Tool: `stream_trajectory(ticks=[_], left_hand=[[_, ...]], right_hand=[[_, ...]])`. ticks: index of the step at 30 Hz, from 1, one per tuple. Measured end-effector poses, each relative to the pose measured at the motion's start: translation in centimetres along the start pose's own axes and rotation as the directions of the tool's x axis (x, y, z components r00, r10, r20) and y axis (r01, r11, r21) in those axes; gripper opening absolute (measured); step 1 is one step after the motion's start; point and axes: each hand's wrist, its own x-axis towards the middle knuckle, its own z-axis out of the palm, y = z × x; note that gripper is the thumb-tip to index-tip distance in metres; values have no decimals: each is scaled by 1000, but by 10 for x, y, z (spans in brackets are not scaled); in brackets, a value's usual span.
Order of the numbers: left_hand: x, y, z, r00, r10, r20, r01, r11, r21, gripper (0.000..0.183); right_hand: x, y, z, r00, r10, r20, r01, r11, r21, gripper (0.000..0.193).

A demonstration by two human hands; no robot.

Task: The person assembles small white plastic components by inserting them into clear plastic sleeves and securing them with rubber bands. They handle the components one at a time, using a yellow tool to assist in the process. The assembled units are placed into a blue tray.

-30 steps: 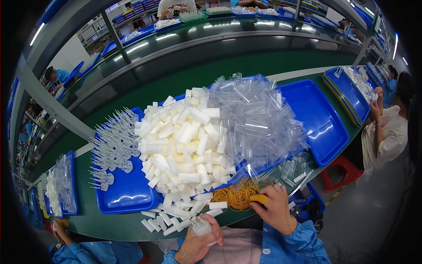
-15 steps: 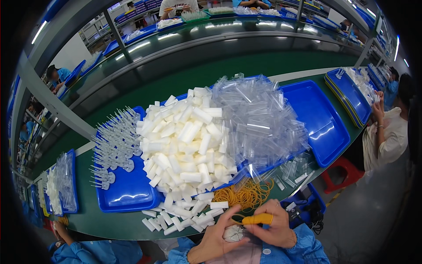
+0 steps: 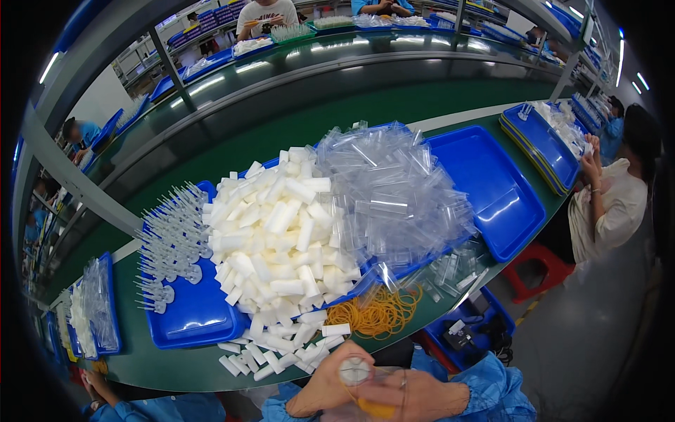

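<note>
Nearest the wearer's body, at the edge of the bench (image 3: pixel 140 367), the left hand (image 3: pixel 325 385) is curling around a bundle (image 3: pixel 354 371) whose round, white, segmented end is facing up. The right hand (image 3: pixel 422 394) is pressing close against it, blurred; something yellow (image 3: pixel 376 408) is showing at its fingers, but whether they are pinching anything cannot be told. The bundle could be splaying or slipping toward the lap if the left hand's hold were loosening.

Just beyond, orange-yellow rubber bands (image 3: pixel 380 313) are lying tangled beside loose white cylinders (image 3: pixel 264 371), which could be rolling off the edge if a forearm were brushing them. Farther back, a white heap (image 3: pixel 281 221) and clear plastic tubes (image 3: pixel 397 197) are piling high; a knock could be sending pieces sliding. Stemmed clear parts (image 3: pixel 172 232) are standing left, and a co-worker (image 3: pixel 267 15) is working across the line.
</note>
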Motion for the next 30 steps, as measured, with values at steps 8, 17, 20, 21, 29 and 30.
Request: stream_trajectory(ticks=[8,17,20,21,29,30], left_hand=[[-13,7,10,966,49,-256,-239,557,-795,52],[-31,26,15,901,373,-220,-103,679,727,62],[-22,39,25,928,206,-311,138,584,800,66],[-21,39,27,920,268,-287,91,565,820,66],[-14,40,29,953,118,-280,-20,944,330,75],[-18,26,20,932,213,-294,-162,968,190,75]], right_hand=[[-3,16,-14,998,66,2,-58,856,514,19],[-9,24,-2,858,305,413,-370,-189,910,51],[3,20,8,896,396,199,-386,475,791,48],[5,18,11,918,387,91,-342,653,676,47],[-17,16,-20,824,564,-52,-481,745,463,38],[-27,28,-28,823,537,-186,-438,807,396,33]])
